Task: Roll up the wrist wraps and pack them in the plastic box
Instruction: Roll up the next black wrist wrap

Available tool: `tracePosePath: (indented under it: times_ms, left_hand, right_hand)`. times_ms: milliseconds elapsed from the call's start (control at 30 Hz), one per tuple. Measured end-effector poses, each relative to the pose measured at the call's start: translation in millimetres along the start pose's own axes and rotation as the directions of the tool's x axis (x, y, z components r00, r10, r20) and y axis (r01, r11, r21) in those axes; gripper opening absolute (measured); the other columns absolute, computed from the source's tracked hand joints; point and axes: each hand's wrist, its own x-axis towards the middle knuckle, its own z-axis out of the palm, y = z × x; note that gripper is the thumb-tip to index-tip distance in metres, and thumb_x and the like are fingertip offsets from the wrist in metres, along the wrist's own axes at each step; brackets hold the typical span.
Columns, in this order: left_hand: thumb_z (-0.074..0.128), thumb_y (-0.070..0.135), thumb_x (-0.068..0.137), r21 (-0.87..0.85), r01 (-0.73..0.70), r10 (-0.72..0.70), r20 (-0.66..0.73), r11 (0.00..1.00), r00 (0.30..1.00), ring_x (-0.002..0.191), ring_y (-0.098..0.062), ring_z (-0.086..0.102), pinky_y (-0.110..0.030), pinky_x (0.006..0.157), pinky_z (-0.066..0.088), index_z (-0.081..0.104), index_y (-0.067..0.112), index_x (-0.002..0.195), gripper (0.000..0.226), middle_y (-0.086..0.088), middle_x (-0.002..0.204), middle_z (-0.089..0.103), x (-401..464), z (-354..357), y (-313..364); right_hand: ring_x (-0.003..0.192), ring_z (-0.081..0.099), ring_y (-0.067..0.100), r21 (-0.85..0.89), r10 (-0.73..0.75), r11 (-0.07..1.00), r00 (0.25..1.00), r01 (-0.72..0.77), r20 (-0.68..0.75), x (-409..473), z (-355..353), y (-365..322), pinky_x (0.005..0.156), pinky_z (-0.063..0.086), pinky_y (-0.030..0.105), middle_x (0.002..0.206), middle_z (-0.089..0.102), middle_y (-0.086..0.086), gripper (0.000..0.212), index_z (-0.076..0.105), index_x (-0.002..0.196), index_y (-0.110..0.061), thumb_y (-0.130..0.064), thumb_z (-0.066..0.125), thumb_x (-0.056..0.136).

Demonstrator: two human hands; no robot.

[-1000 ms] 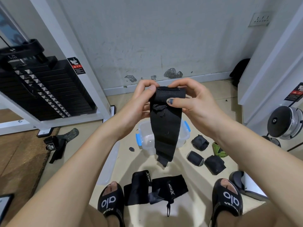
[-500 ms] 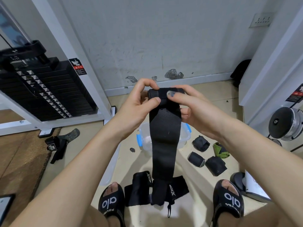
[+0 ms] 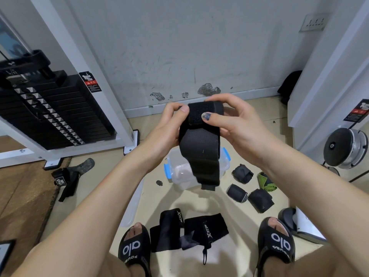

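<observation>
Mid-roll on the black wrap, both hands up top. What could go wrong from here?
1. The black wrap is rolled only at the top, pinched by the left hand and right hand; its tail hangs loose, so a slack turn may leave a roll too fat to pack well.
2. The tail dangles over the plastic box and could snag a blue clip.

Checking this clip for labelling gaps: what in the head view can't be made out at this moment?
- Plastic box: its right half and contents are hidden behind the hanging wrap.
- Roll at the wrap's top: the left hand and right hand cover its ends, so its tightness is unclear.
- Green item: partly behind the right forearm, too small to identify.
- Warning labels on the machine frames: print too small to read.
</observation>
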Motion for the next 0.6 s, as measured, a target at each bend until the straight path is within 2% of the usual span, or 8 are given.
tracePosePath:
  times_ms: [100, 167, 267, 367, 433, 500, 600]
  left_hand:
    - [0.046, 0.041, 0.108, 0.044, 0.001, 0.001, -0.040, 0.999, 0.999, 0.099, -0.008, 0.068, -0.042, 0.095, 0.056, 0.053, 0.024, 0.120, 0.022, 0.007, 0.109, 0.067, 1.5, 2.4, -2.6]
    - [0.055, 0.040, 0.105, 0.013, -0.007, 0.008, -0.045, 1.000, 0.999, 0.098, -0.008, 0.066, -0.042, 0.094, 0.053, 0.056, 0.027, 0.119, 0.020, 0.010, 0.104, 0.067, 1.7, 3.1, -2.7]
    - [0.060, 0.038, 0.091, -0.022, -0.024, 0.023, -0.041, 0.999, 0.999, 0.097, -0.014, 0.065, -0.042, 0.090, 0.052, 0.056, 0.027, 0.118, 0.029, 0.002, 0.102, 0.066, 1.2, 0.8, -2.3]
    - [0.060, 0.026, 0.095, -0.032, -0.063, 0.063, -0.003, 0.998, 0.998, 0.093, -0.016, 0.063, -0.034, 0.082, 0.051, 0.055, 0.027, 0.116, 0.022, -0.006, 0.101, 0.063, 0.2, -3.5, -1.9]
    - [0.060, 0.022, 0.095, -0.028, -0.089, 0.089, 0.014, 0.996, 0.996, 0.091, -0.015, 0.064, -0.031, 0.080, 0.052, 0.054, 0.028, 0.116, 0.023, -0.004, 0.100, 0.063, -0.7, -5.9, -1.6]
    - [0.058, 0.023, 0.093, 0.017, -0.102, 0.102, 0.008, 0.995, 0.995, 0.090, -0.012, 0.064, -0.031, 0.083, 0.052, 0.053, 0.031, 0.116, 0.025, 0.003, 0.096, 0.064, -0.4, -6.0, -2.7]
    - [0.054, 0.019, 0.101, 0.100, -0.109, 0.111, -0.021, 0.989, 0.994, 0.081, -0.004, 0.059, -0.027, 0.079, 0.048, 0.050, 0.035, 0.116, 0.022, 0.021, 0.086, 0.063, -1.6, -3.6, -3.4]
  right_hand:
    - [0.096, 0.069, 0.025, -0.085, -0.049, 0.995, 0.999, 0.048, -0.012, -1.1, 1.6, 2.9, 0.092, 0.057, 0.047, 0.101, 0.069, 0.011, 0.031, 0.070, 0.105, -0.020, -0.004, 0.079, 0.080]
    - [0.097, 0.069, 0.024, -0.121, -0.071, 0.990, 0.997, 0.067, -0.030, -1.4, 2.0, 4.8, 0.094, 0.057, 0.050, 0.101, 0.068, 0.007, 0.032, 0.071, 0.104, -0.023, -0.009, 0.078, 0.076]
    - [0.095, 0.069, 0.020, -0.135, -0.053, 0.990, 0.998, 0.051, -0.014, -3.1, 1.5, 5.3, 0.096, 0.056, 0.050, 0.105, 0.066, 0.007, 0.037, 0.066, 0.111, -0.019, 0.001, 0.077, 0.082]
    - [0.099, 0.071, 0.019, -0.143, 0.038, 0.989, 0.999, -0.037, 0.003, -5.6, 2.5, 2.4, 0.098, 0.058, 0.049, 0.112, 0.069, 0.011, 0.042, 0.061, 0.124, -0.017, 0.003, 0.072, 0.089]
    - [0.106, 0.073, 0.022, -0.147, 0.088, 0.985, 0.996, -0.086, 0.009, -5.9, 2.8, 1.2, 0.098, 0.058, 0.048, 0.118, 0.072, 0.013, 0.038, 0.061, 0.128, -0.020, -0.009, 0.071, 0.093]
    - [0.107, 0.073, 0.023, -0.197, 0.105, 0.975, 0.994, -0.106, -0.012, -4.3, 4.3, 2.8, 0.099, 0.057, 0.049, 0.120, 0.072, 0.013, 0.028, 0.063, 0.126, -0.025, -0.028, 0.066, 0.099]
    - [0.106, 0.073, 0.016, -0.243, 0.123, 0.961, 0.992, -0.130, -0.042, -1.6, 8.1, 7.4, 0.103, 0.054, 0.048, 0.116, 0.075, -0.004, 0.030, 0.064, 0.121, -0.036, -0.053, 0.052, 0.100]
